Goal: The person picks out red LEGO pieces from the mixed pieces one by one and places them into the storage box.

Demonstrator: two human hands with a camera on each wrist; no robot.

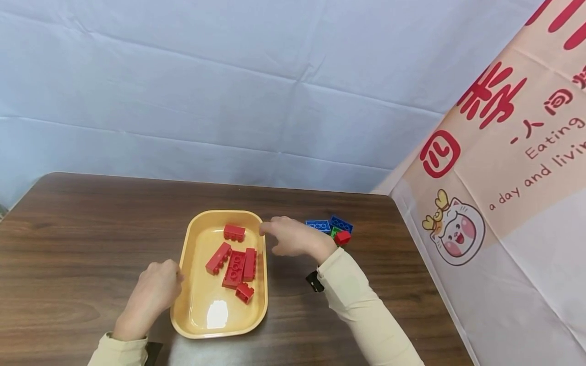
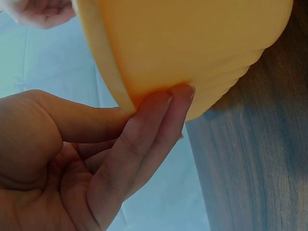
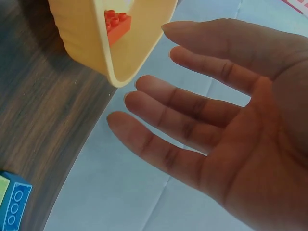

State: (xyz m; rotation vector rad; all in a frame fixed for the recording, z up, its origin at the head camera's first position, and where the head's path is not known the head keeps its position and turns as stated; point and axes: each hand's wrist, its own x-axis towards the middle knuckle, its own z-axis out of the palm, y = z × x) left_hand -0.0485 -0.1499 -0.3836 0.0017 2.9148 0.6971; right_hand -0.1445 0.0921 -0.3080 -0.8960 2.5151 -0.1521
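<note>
A yellow tray stands on the table with several red toy bricks lying loose in it. My left hand pinches the tray's left rim; in the left wrist view the thumb lies over the edge and the fingers press the outer wall. Beside the tray's far right corner is my right hand, holding nothing. Its fingers are spread and loosely straight in the right wrist view, with the thumb tip close to the tray rim.
Right of the tray, past my right hand, lie two blue bricks, a green brick and a red brick in a small cluster. The brown table meets a pale cloth backdrop behind. A printed banner hangs at the right.
</note>
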